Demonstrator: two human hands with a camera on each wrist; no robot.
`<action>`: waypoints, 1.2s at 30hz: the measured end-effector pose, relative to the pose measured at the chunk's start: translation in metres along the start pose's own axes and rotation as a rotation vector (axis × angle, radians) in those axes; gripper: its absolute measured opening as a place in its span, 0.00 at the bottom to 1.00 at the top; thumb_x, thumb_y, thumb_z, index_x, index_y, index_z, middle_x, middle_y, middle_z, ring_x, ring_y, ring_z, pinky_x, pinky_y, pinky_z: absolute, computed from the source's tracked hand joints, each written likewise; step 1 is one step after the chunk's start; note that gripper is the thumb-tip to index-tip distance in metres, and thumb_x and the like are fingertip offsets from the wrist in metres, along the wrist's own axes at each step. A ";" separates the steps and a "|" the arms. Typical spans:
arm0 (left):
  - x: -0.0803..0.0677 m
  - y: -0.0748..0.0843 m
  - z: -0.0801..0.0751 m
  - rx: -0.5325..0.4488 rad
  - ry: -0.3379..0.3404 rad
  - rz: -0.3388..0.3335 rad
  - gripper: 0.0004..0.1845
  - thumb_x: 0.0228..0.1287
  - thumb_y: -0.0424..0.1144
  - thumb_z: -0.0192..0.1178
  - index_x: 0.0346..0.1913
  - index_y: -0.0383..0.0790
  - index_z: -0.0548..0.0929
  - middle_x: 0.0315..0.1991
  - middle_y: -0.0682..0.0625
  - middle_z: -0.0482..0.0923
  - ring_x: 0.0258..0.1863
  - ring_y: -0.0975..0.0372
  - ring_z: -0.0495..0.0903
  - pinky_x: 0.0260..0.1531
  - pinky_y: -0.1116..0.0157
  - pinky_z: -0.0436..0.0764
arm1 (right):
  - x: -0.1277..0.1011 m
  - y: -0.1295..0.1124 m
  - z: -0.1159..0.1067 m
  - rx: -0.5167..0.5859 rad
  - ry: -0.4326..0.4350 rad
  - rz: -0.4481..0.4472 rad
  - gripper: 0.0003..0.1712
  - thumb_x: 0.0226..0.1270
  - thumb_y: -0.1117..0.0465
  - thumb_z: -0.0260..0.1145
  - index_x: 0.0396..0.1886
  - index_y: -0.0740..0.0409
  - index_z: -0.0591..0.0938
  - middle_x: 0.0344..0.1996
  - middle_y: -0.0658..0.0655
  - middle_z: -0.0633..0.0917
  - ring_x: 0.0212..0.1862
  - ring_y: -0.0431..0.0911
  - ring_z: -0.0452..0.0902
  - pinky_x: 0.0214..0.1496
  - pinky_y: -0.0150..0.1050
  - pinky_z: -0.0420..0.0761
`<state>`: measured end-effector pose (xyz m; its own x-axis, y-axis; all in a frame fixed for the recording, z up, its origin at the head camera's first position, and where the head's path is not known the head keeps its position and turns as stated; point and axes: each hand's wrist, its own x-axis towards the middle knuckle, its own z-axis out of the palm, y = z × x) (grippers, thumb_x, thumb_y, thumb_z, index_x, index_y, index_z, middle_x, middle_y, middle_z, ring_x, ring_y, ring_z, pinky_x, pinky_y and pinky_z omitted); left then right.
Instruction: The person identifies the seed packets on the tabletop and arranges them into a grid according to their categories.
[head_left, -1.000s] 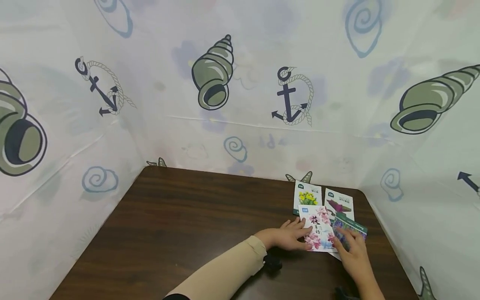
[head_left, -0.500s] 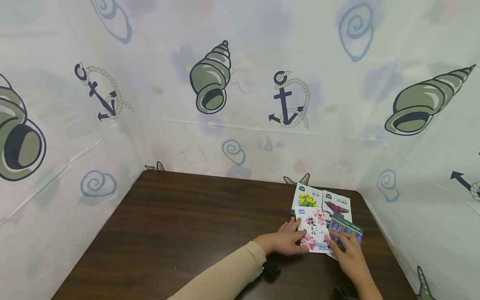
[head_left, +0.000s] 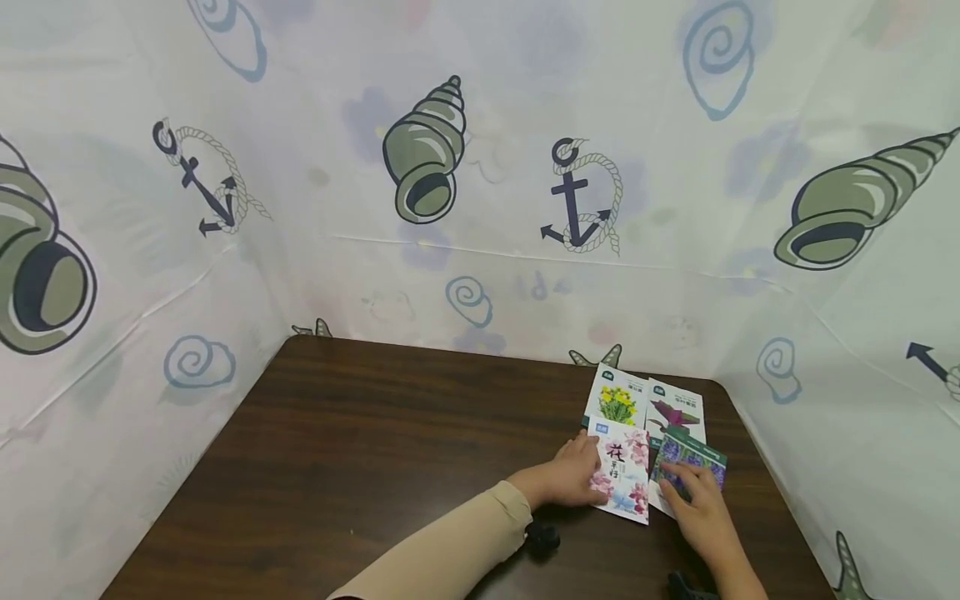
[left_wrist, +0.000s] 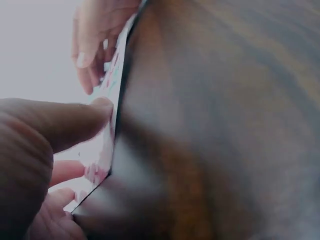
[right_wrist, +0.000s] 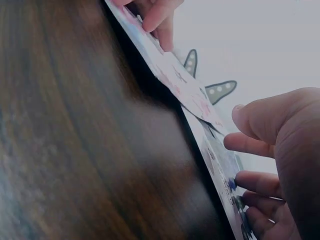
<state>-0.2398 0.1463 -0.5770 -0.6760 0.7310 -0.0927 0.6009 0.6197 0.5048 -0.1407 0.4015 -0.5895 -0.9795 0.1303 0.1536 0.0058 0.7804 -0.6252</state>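
Observation:
Four flower-printed packets lie at the table's far right. My left hand [head_left: 587, 477] pinches the left edge of the pink-blossom packet [head_left: 624, 473]. In the left wrist view the thumb [left_wrist: 75, 120] lies on top of that packet [left_wrist: 102, 150] and fingers curl beneath it, so the edge is raised off the wood. My right hand [head_left: 686, 493] rests its fingertips [right_wrist: 240, 145] on the purple-flower packet [head_left: 693, 457], which the pink one partly overlaps. Behind them lie a yellow-flower packet [head_left: 619, 400] and a red-leaf packet [head_left: 677, 412], untouched.
The dark wooden table [head_left: 360, 467] is walled on three sides by a white cloth [head_left: 480, 250] printed with shells and anchors. Its right edge runs close to the packets. A small black thing [head_left: 542, 537] sits under my left wrist.
The pink-blossom packet has shifted left and turned, uncovering more of the purple one. My left hand now has its edge lifted. My right hand stayed on the purple packet.

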 end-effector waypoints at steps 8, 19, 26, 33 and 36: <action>-0.002 -0.002 0.002 0.052 0.017 0.069 0.33 0.73 0.50 0.71 0.74 0.44 0.74 0.89 0.47 0.55 0.91 0.46 0.47 0.87 0.49 0.58 | 0.001 -0.001 0.000 0.009 -0.014 0.019 0.25 0.83 0.55 0.66 0.70 0.64 0.83 0.69 0.76 0.73 0.70 0.70 0.69 0.69 0.71 0.71; -0.007 -0.005 0.002 0.003 -0.024 0.075 0.38 0.71 0.41 0.67 0.83 0.51 0.70 0.89 0.50 0.56 0.91 0.49 0.45 0.88 0.50 0.53 | -0.002 0.003 0.007 -0.019 0.069 -0.081 0.19 0.79 0.60 0.70 0.64 0.63 0.87 0.63 0.74 0.78 0.65 0.66 0.73 0.63 0.52 0.70; -0.011 -0.007 -0.003 -0.067 -0.068 0.092 0.35 0.74 0.36 0.62 0.82 0.52 0.72 0.91 0.48 0.51 0.92 0.50 0.42 0.89 0.50 0.48 | -0.003 0.004 0.007 -0.039 0.112 -0.132 0.17 0.76 0.62 0.72 0.60 0.62 0.89 0.60 0.72 0.80 0.61 0.62 0.75 0.57 0.41 0.69; -0.015 -0.010 -0.008 -0.075 -0.091 0.058 0.37 0.72 0.33 0.62 0.83 0.46 0.70 0.90 0.44 0.51 0.91 0.49 0.44 0.89 0.52 0.50 | -0.003 0.003 0.006 -0.056 0.061 -0.109 0.17 0.78 0.60 0.71 0.61 0.61 0.89 0.63 0.74 0.79 0.64 0.66 0.73 0.57 0.48 0.74; -0.016 -0.008 -0.013 -0.074 -0.083 0.055 0.38 0.71 0.32 0.64 0.83 0.43 0.70 0.90 0.42 0.51 0.91 0.47 0.44 0.89 0.51 0.51 | -0.002 0.003 0.005 -0.053 0.057 -0.114 0.17 0.79 0.60 0.71 0.61 0.62 0.88 0.63 0.75 0.78 0.64 0.67 0.73 0.57 0.51 0.75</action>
<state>-0.2389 0.1257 -0.5678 -0.6036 0.7863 -0.1320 0.6010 0.5575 0.5727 -0.1397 0.4006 -0.5955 -0.9614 0.0727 0.2653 -0.0923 0.8233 -0.5601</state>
